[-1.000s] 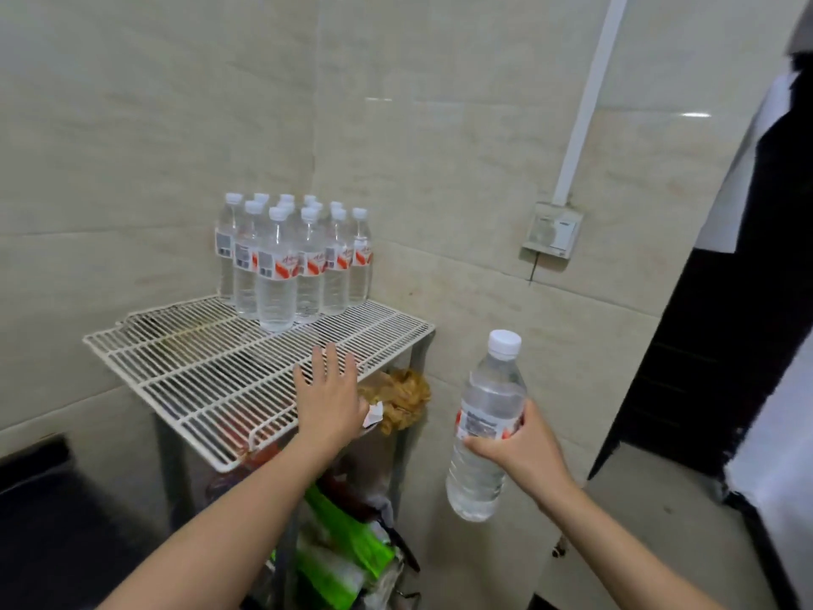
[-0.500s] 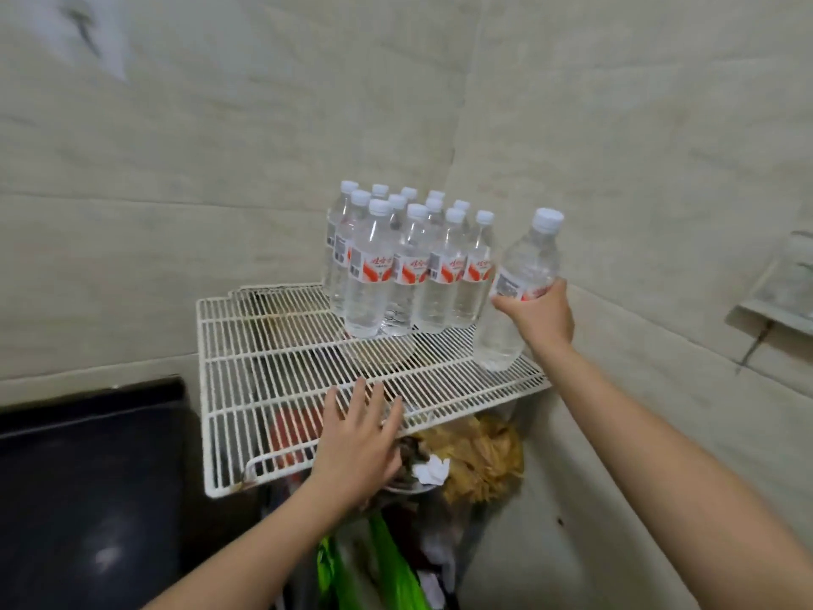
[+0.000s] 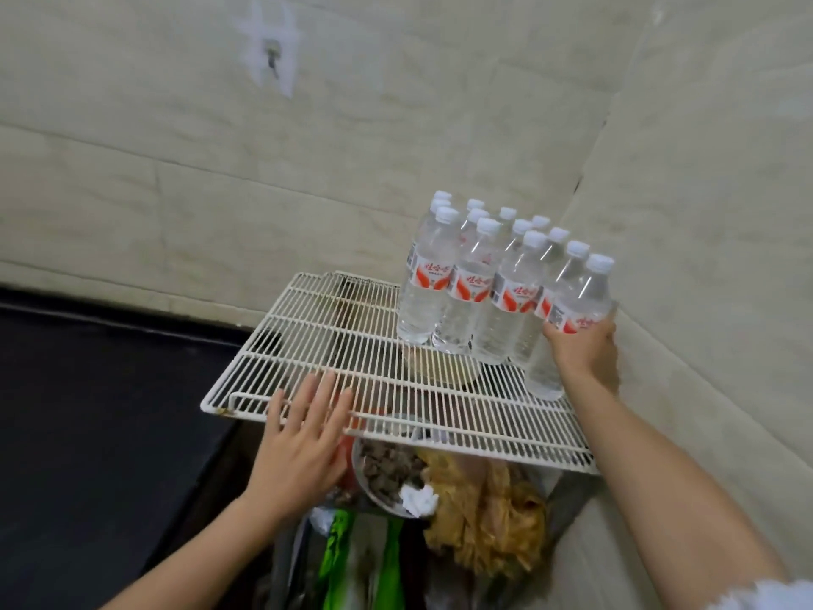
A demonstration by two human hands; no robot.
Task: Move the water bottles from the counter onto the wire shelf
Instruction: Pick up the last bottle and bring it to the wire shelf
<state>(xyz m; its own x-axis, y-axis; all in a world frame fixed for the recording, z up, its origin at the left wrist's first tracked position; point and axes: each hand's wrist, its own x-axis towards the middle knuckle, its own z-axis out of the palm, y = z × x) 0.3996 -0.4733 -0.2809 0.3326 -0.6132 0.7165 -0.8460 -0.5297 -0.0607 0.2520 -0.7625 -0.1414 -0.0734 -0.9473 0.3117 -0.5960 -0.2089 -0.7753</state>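
Tiled wall [image 3: 308, 169] fills most of what you see, two beige faces meeting in a corner at the right, with a small fixture [image 3: 272, 59] stuck high on the left face. Below it to the left runs a dark surface [image 3: 88, 433]; you cannot tell whether that is the desk. Your white wire shelf [image 3: 352, 345] juts out from the corner, its grid bare on the left and front. At its back right stands a tight cluster of water bottles [image 3: 475, 279], upright, white caps up and red-and-white labels facing you, set in rows against the corner. Your right hand [image 3: 583, 350] is wrapped around the lower body of one more bottle [image 3: 572, 310], just beside the front right of the cluster; that bottle leans slightly toward the others and its base looks to rest on the wires. Your left hand [image 3: 303, 446] is flat and spread, grasping nothing, fingers lying over the shelf's front edge. Under the shelf you can make out a round bowl of dark food [image 3: 387, 473], a crumpled brownish-yellow bag [image 3: 492, 512], green-and-white packaging [image 3: 352, 561] and a small white wad [image 3: 418, 499].
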